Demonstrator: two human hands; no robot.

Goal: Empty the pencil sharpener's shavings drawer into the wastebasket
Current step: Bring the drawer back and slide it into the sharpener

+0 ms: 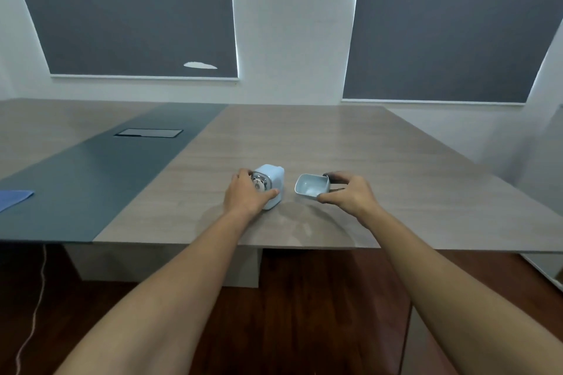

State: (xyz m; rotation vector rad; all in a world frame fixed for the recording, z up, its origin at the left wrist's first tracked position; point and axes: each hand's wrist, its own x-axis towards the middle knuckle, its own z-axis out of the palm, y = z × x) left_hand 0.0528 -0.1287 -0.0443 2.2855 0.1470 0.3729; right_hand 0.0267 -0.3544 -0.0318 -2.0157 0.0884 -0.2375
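Head view, left hand: the left hand (243, 193) is gripping the small pale-blue plastic pencil sharpener (270, 184), which is standing on the wood-grain tabletop (304, 143).
Head view, right hand: the right hand (347, 192) is holding the pale-blue open-topped plastic shavings drawer (312, 186), pulled out, just right of the sharpener.
Drawer contents: appearing empty; fine residue too small to tell.
Wastebasket: not showing in view.
Risk: the drawer is tilting leftward, so any remaining dust may be spilling onto the tabletop.
Risk: refitting it askew could be jamming it or shoving the sharpener.

Blue cloth (15, 198) cut off left — drawer (312, 186) possibly empty.
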